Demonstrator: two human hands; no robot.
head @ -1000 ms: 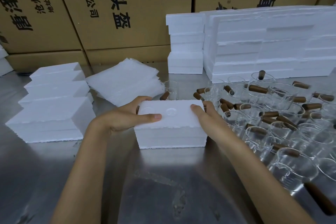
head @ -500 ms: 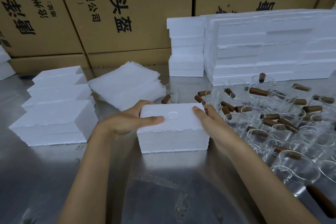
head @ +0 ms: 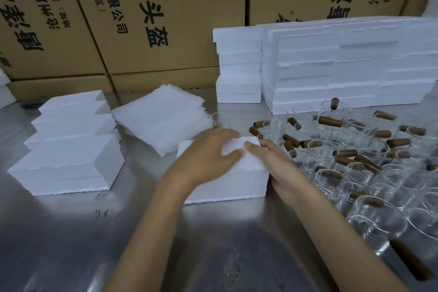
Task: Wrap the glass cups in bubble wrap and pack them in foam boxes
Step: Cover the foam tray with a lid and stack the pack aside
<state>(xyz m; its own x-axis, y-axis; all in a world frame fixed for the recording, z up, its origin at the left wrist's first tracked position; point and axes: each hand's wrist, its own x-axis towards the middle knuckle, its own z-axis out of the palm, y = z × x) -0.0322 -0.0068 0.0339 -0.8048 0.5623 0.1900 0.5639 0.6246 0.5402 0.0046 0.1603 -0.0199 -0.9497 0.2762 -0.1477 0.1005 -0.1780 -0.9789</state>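
A closed white foam box (head: 227, 187) stands on the steel table in front of me. My left hand (head: 208, 156) lies flat across its lid, fingers reaching toward the far edge and thumb pressing on top. My right hand (head: 277, 166) holds the box's right end, thumb on the lid and fingers along the side. A stack of bubble wrap sheets (head: 163, 121) lies just behind the box to the left. Several glass cups (head: 355, 149) with brown wooden handles crowd the table on the right.
Closed foam boxes (head: 66, 149) are stacked at the left. More foam boxes (head: 343, 66) form a wall at the back right, with a smaller stack (head: 238, 66) beside it. Large cardboard cartons (head: 166, 7) line the back. The steel table (head: 189, 244) stretches toward me.
My left hand has slid from the box's left end onto the top of the lid. My right thumb has moved inward on the lid. The box stays in place.
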